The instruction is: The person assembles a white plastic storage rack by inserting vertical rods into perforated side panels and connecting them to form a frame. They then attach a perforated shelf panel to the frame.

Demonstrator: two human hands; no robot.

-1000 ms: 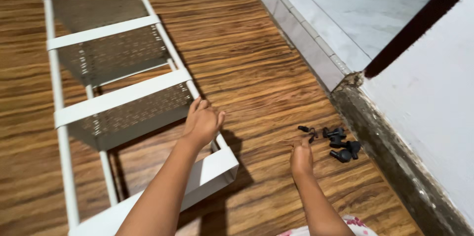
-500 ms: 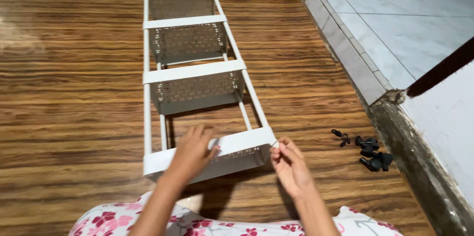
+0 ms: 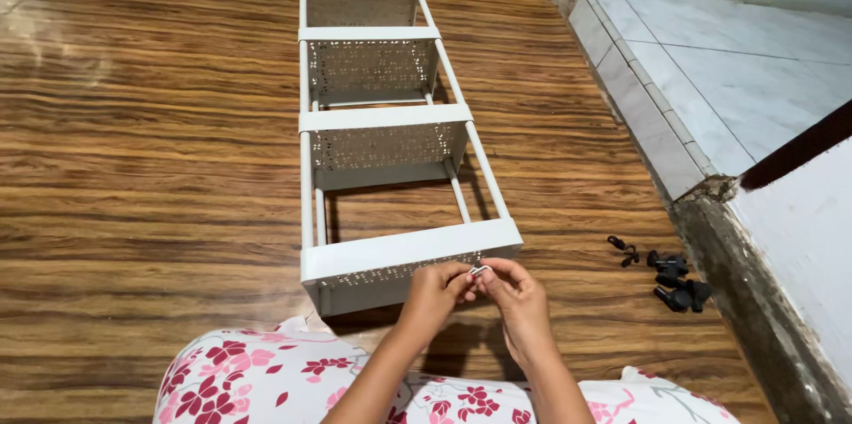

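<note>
White shelf rack (image 3: pixel 390 122) lay on its side on the wooden floor (image 3: pixel 151 158), its near end just ahead of both hands. Four perforated shelves could be counted on it, joined by thin side rails, so the frame looked already put together. Left hand (image 3: pixel 437 289) and right hand (image 3: pixel 519 293) met just in front of the nearest shelf, fingertips pinched together around one small pale metal piece (image 3: pixel 479 270); each hand was closed down to a fine pinch on that piece, the other fingers curled loosely. What the piece was, a screw or a clip, was too small to tell. Judging by this, the fitting at the near end was the work in hand and was not yet finished.

Well off to the right of the right hand, near the stone step (image 3: pixel 648 113), lay a small cluster of black parts (image 3: pixel 667 271), perhaps five or six, though they overlapped too much for a sure count. They appeared untouched and still to be used. Below the hands, the person's lap in a floral cloth (image 3: pixel 266 380) filled the near edge.
</note>
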